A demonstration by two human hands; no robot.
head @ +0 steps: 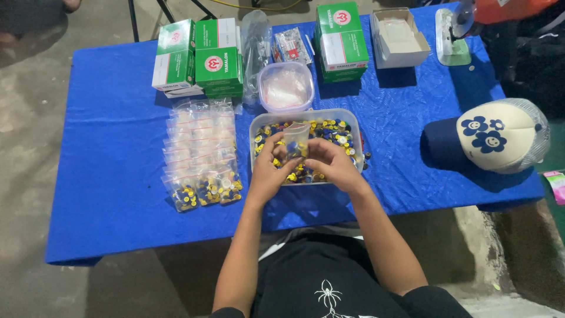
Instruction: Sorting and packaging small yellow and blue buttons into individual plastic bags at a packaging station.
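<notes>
At the middle of the frame I hold a small clear bag between both hands, over the clear tub of yellow and blue caps. My left hand has its fingers curled around the bag's lower left side; my right hand pinches its right edge from the other side. Both grips are closed on the bag, and its mouth faces up. A few caps seem to sit in its bottom, though my fingers hide most of that part, so I cannot tell how full it is.

As for how far along things are: left of the tub, rows of bags lie flat on the blue tabletop. The nearest row clearly holds yellow and blue caps; the rows farther up look sealed and laid out, but glare keeps me from reading what is in them. I would judge a fair batch packed already. The tub is well filled with loose caps, so I would say much is left.

Just above the tub stands a smaller round tub with empty bags inside. Across the upper edge of the frame stand green and white boxes, and an open carton toward the upper right. A cap with flower faces rests at the right edge.
</notes>
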